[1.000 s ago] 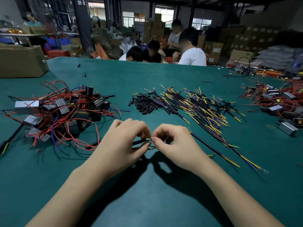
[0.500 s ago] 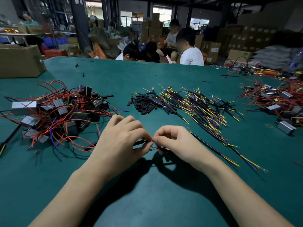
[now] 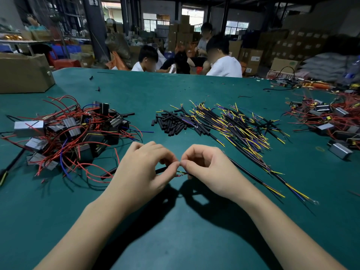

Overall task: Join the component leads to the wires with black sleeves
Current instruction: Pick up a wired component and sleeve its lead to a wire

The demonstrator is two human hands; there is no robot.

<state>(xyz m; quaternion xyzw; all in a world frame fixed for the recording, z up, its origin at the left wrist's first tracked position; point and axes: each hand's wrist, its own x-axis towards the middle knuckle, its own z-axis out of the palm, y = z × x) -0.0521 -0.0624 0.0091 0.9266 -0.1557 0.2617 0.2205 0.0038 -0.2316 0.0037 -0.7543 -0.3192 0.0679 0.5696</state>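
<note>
Cardboard box (image 3: 23, 73) at 10 o'clock on the green bench (image 3: 175, 240). Below it, at 9 o'clock, a tangled heap of components (image 3: 64, 137) with red leads and a few blue ones, small metal-cased blocks mixed in.

Centre, near 6 o'clock of the work area: left hand (image 3: 140, 170) and right hand (image 3: 210, 172) close together, fingertips nearly touching. Both pinch the same joint (image 3: 180, 173), where a red lead meets a yellow-and-blue wire end. A black sleeved wire (image 3: 253, 177) runs out from under the right hand toward 4 o'clock.

At 12 o'clock, a loose pile of short black sleeves (image 3: 171, 123); just right of it, a spread of sleeved wires (image 3: 239, 129) with yellow and blue tips. At 2 o'clock, a second heap of red-leaded parts (image 3: 331, 121). People sit past the far edge of the bench.

Handling, as judged: wires light, thin, springy; bare strands likely fray or snap if over-twisted. Best held by the insulation just behind the stripped ends, finger pads only. Sleeves look smooth, prone to slipping off.
</note>
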